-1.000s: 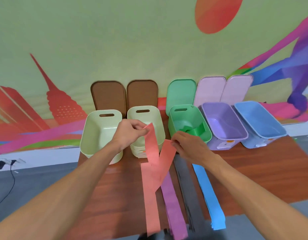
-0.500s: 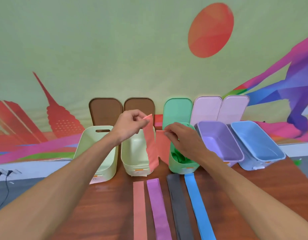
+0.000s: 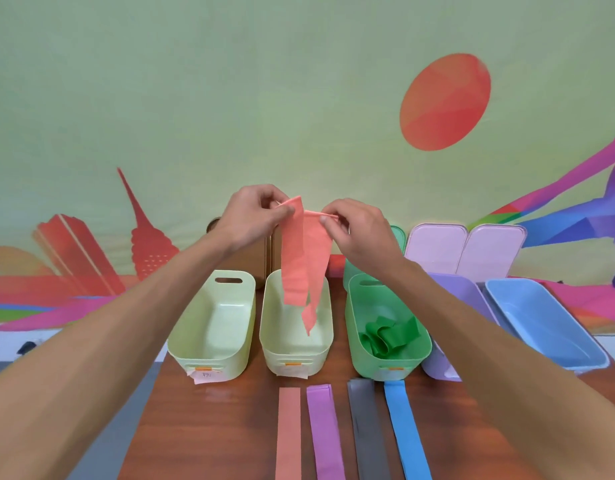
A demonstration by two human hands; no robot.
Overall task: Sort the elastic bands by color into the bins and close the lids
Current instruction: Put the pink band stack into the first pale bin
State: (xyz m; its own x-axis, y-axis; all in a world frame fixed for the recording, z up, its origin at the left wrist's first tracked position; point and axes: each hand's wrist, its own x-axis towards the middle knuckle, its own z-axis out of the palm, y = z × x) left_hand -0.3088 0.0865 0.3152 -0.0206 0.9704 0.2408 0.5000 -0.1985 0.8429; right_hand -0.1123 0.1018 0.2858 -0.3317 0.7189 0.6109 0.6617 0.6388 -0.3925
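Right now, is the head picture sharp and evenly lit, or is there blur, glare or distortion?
Head view: even, soft light, no glare; wide-angle bending stretches the forearms at the edges; slight softness on the salmon band pinched by left hand and right hand; bands on the table stay clear.

A pale green mural wall with a red-orange disc, red towers and pink-purple streaks stands behind the reddish wooden tabletop; grey floor below
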